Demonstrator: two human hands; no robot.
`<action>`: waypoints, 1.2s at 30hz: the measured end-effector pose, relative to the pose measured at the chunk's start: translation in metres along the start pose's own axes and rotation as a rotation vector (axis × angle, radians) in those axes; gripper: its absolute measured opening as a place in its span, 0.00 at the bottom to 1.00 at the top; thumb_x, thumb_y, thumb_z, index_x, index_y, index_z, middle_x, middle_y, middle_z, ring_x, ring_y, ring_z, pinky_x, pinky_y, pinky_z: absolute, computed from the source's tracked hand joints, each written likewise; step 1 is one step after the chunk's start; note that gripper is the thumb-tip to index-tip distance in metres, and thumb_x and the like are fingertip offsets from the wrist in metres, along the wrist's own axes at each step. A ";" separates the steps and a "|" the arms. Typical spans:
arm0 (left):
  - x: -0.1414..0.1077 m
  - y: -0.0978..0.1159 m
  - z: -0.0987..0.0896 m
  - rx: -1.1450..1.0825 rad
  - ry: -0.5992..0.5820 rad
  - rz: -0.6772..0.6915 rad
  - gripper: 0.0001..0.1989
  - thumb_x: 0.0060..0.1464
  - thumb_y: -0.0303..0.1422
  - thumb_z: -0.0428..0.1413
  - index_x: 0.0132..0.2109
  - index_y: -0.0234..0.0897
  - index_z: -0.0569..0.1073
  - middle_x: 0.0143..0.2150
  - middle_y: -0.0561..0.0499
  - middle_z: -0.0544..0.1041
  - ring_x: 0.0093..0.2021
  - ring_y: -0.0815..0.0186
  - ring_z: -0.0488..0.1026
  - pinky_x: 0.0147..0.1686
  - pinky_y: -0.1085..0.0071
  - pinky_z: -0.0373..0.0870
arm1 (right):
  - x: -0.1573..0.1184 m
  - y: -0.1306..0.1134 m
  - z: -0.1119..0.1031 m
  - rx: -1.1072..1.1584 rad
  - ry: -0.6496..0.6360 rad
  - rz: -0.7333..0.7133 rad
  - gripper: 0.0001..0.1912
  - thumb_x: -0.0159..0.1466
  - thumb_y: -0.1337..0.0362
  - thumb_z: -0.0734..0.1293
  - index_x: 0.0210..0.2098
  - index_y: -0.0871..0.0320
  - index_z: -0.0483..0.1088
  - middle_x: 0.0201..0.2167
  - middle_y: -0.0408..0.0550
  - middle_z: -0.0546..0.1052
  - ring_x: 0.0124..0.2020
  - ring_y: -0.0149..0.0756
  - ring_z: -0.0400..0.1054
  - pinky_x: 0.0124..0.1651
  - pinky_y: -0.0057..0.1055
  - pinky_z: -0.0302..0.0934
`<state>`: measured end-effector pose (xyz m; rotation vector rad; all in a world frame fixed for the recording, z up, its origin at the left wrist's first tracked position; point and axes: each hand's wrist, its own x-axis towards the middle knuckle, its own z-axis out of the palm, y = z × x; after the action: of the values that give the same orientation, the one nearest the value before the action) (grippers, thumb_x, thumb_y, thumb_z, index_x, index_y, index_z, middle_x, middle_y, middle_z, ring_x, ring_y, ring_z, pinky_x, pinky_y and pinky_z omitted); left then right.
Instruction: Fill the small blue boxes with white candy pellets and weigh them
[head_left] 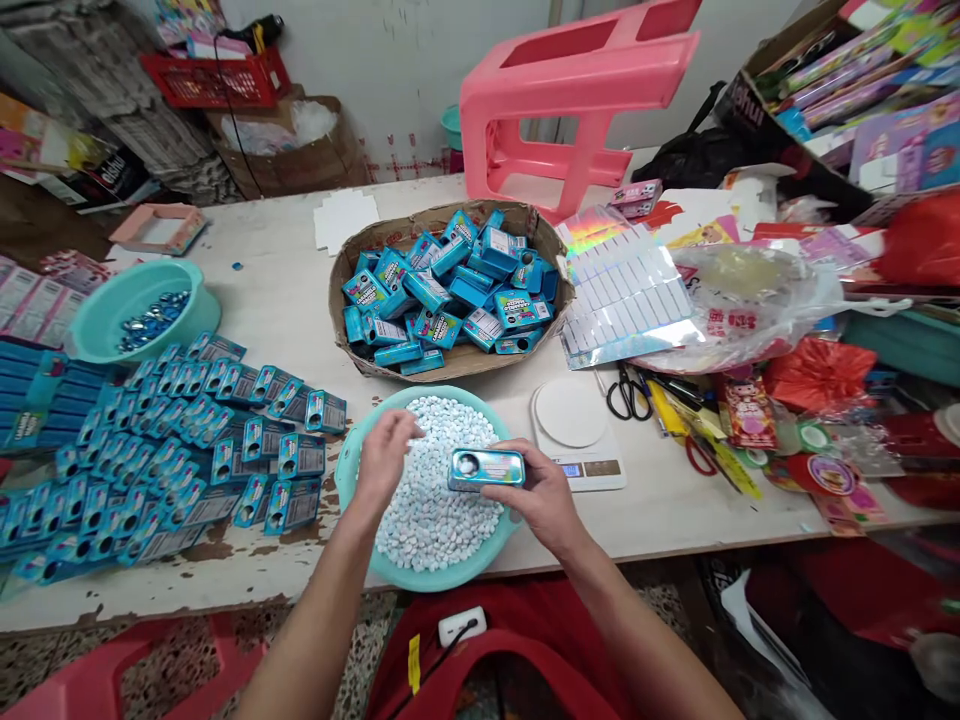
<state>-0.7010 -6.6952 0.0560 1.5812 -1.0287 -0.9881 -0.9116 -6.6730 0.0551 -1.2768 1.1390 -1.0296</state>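
a right hand [546, 498] clamps a small blue box [487, 480] above a basin [431, 581] of pale pellets [442, 525]; the left hand [386, 455] hovers alongside, fingers curled, its contents impossible to tell. a tipped box or loosened grip could scatter pieces past the rim. a white scale [577, 430] sits beside; beyond, a carton [347, 345] brims with blue boxes [450, 285].
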 end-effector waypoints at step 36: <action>-0.020 0.002 0.006 -0.531 -0.335 -0.581 0.20 0.50 0.36 0.59 0.50 0.38 0.72 0.34 0.50 0.76 0.25 0.70 0.69 0.23 0.74 0.68 | 0.002 0.011 0.001 -0.421 0.027 -0.503 0.41 0.56 0.48 0.69 0.62 0.53 0.50 0.60 0.58 0.58 0.63 0.51 0.51 0.59 0.52 0.56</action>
<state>-0.7130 -6.6787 0.0592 1.2980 -0.4392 -1.8006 -0.9110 -6.6740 0.0437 -1.9583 1.1165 -1.2071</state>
